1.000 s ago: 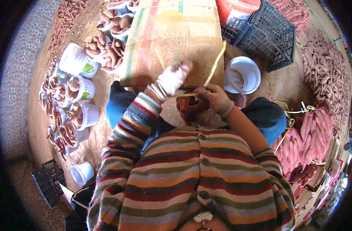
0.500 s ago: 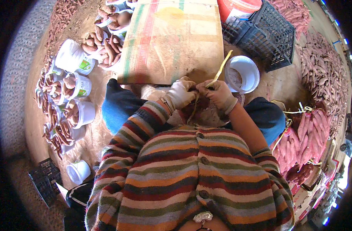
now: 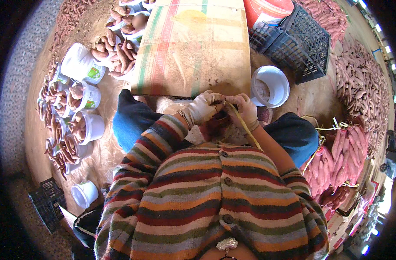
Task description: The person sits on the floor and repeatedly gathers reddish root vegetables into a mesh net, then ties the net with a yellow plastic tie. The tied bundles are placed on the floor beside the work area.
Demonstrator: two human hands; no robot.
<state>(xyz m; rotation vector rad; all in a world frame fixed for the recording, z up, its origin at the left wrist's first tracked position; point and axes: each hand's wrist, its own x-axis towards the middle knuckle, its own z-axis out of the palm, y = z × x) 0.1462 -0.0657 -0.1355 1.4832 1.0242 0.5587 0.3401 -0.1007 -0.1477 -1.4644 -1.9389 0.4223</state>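
Observation:
Both my hands wear pale work gloves and meet above my lap, at the near edge of a cardboard-covered table. My left hand (image 3: 205, 108) is closed at the gathered top of a dark red mesh bag (image 3: 212, 130), which hangs between my knees. What the bag holds is hard to see. Close beside it, my right hand (image 3: 245, 110) pinches a flat yellow tie strap (image 3: 244, 123) near the bag's neck. The strap's loose end lies back over my right wrist and forearm. My fingers partly hide where strap and bag meet.
White buckets of sweet potatoes (image 3: 89, 126) line the left side. Ahead lies the cardboard sheet (image 3: 224, 56). To its right stand a white bucket (image 3: 281, 89), a black crate (image 3: 304, 47) and a red bucket (image 3: 271, 8). Filled red mesh bags (image 3: 336, 156) and sweet potato heaps (image 3: 362, 82) lie right.
The strap's free end has swung from pointing up and away to lying back over my right forearm. My right hand has turned and stays close to my left.

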